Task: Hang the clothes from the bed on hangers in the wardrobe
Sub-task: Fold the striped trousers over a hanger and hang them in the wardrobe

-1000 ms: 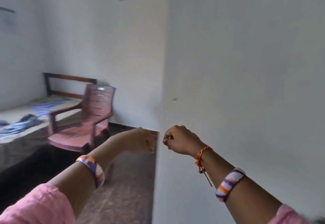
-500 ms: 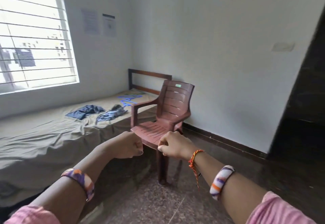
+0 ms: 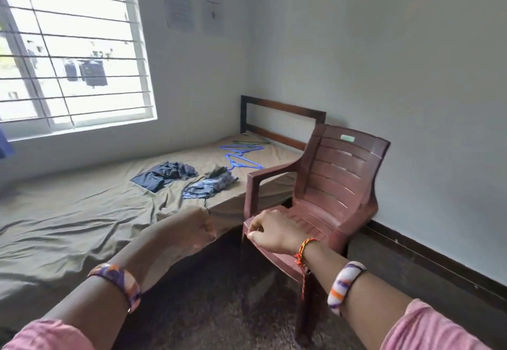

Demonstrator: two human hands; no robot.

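Note:
A dark blue garment (image 3: 164, 174) lies crumpled on the bed (image 3: 82, 218), covered by a grey-green sheet. A lighter blue patterned garment (image 3: 210, 185) lies just right of it, near the bed's edge. Blue plastic hangers (image 3: 241, 156) and darker ones (image 3: 251, 141) rest near the headboard. My left hand (image 3: 196, 229) and my right hand (image 3: 274, 230) are raised side by side in front of me, fingers curled into fists, holding nothing, well short of the clothes. The wardrobe is out of view.
A maroon plastic armchair (image 3: 334, 185) stands against the bed's near corner, directly behind my right hand. A barred window (image 3: 71, 47) fills the left wall and two papers (image 3: 194, 6) hang beside it. Speckled floor (image 3: 219, 308) lies below my arms.
The view has swung left from a white wardrobe panel to the bed and come closer to it. Both fists stay raised together, holding nothing.

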